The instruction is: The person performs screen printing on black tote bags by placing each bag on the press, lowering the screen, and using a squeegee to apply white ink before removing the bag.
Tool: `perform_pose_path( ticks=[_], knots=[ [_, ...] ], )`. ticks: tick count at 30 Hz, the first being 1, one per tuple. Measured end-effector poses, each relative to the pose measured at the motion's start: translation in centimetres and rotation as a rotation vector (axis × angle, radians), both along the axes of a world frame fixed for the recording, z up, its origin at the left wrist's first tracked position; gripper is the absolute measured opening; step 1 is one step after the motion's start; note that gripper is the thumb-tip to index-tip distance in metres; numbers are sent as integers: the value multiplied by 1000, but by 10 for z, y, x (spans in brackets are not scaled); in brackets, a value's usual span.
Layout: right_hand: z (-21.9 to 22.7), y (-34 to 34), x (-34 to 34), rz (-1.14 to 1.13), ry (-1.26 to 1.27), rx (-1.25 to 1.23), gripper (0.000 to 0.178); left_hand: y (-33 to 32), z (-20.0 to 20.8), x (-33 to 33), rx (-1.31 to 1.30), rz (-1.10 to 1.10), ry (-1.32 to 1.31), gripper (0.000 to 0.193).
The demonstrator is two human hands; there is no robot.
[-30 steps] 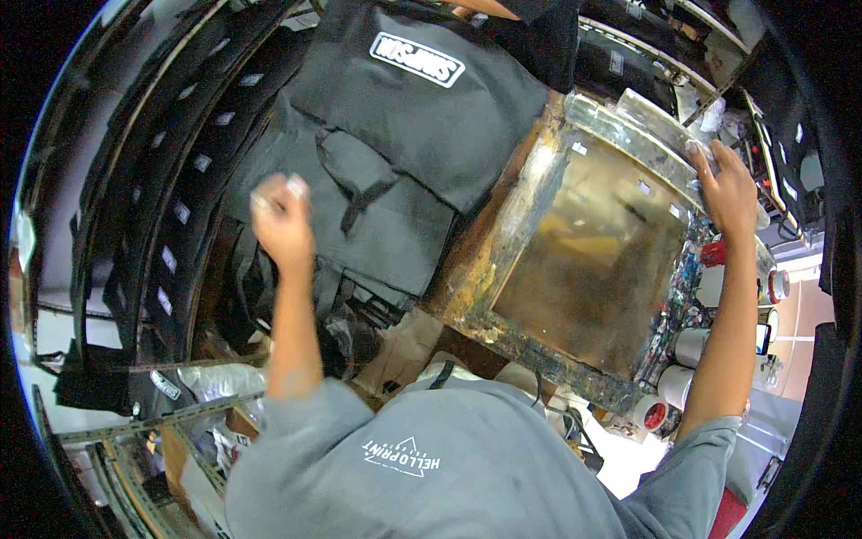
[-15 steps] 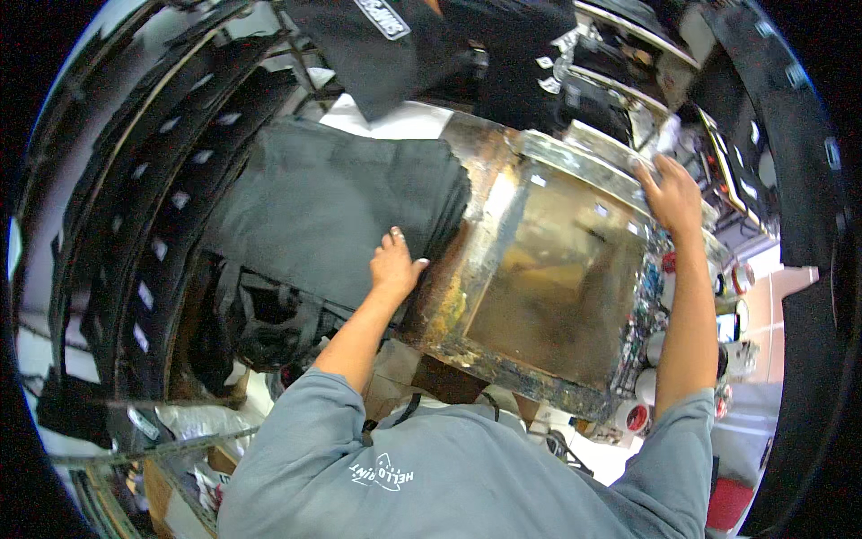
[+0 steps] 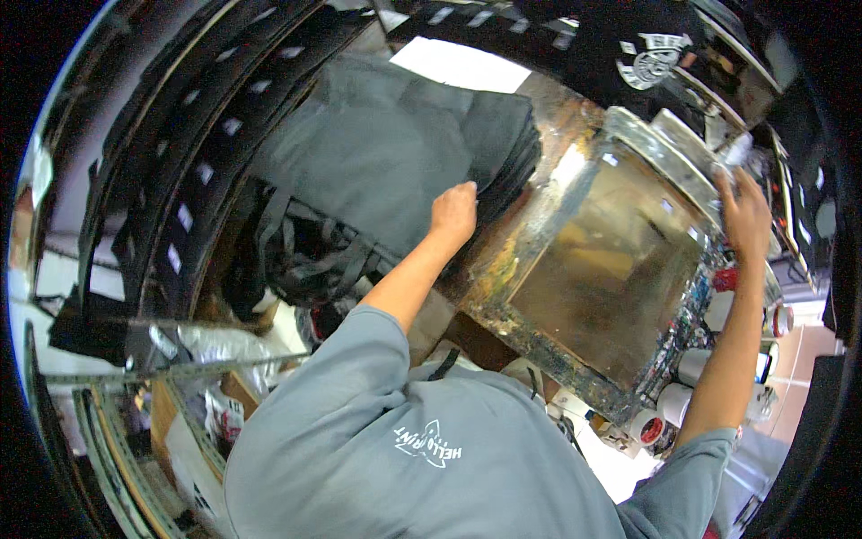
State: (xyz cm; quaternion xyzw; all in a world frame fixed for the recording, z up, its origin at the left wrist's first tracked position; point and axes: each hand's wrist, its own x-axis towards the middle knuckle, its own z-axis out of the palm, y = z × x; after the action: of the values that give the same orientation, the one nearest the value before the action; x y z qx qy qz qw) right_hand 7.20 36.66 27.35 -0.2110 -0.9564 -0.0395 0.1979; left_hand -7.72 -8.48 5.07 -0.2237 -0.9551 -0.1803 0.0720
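On the left of the bench lies a stack of black fabric tote bags [image 3: 386, 144], with straps hanging toward me. My left hand [image 3: 455, 216] is closed at the stack's right edge, its fingertips pinching the edge of the top bag. Right of the stack is a stained printing screen [image 3: 611, 269] with a brownish translucent mesh and an ink-smeared frame. Two pale, ink-marked bars [image 3: 660, 166] lie along the screen's far edge. My right hand [image 3: 743, 211] is at their right end, with thumb and fingers apart; its contact with the bar is partly hidden.
Dark racks [image 3: 193, 162] with hanging black items rise at the left. A white sheet [image 3: 462, 65] lies beyond the stack. Several ink pots, one a white tub with red inside [image 3: 648, 428], crowd the right side. A black printed garment [image 3: 651, 67] hangs at the back.
The view has shifted, so the bench sits further right in it. My left hand has gone from spread fingers on the bags to a closed pinch. My right hand stays by the screen's far corner.
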Motion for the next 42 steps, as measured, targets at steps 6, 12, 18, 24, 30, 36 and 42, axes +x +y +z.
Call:
perform_pose_path(
  ticks=[6,12,18,24,30,36,42],
  knots=[
    [-9,19,-8,38,-36,16,71,2,53,15,121,-277,-59,27],
    [-12,57,-2,117,-108,251,69,113,45,84,80,-543,-326,17],
    [-11,21,-5,-20,6,1,84,221,16,171,68,-680,-608,13],
    [1,-4,-8,148,150,120,78,299,-52,249,317,-825,-824,49],
    [6,-8,4,85,135,42,79,230,-35,172,-136,-848,-151,90],
    [46,-2,-11,149,-41,-145,75,250,-92,132,-288,-795,-136,118],
    [56,6,-19,110,-108,-178,81,303,-93,100,-340,-771,-171,121]
  ],
)
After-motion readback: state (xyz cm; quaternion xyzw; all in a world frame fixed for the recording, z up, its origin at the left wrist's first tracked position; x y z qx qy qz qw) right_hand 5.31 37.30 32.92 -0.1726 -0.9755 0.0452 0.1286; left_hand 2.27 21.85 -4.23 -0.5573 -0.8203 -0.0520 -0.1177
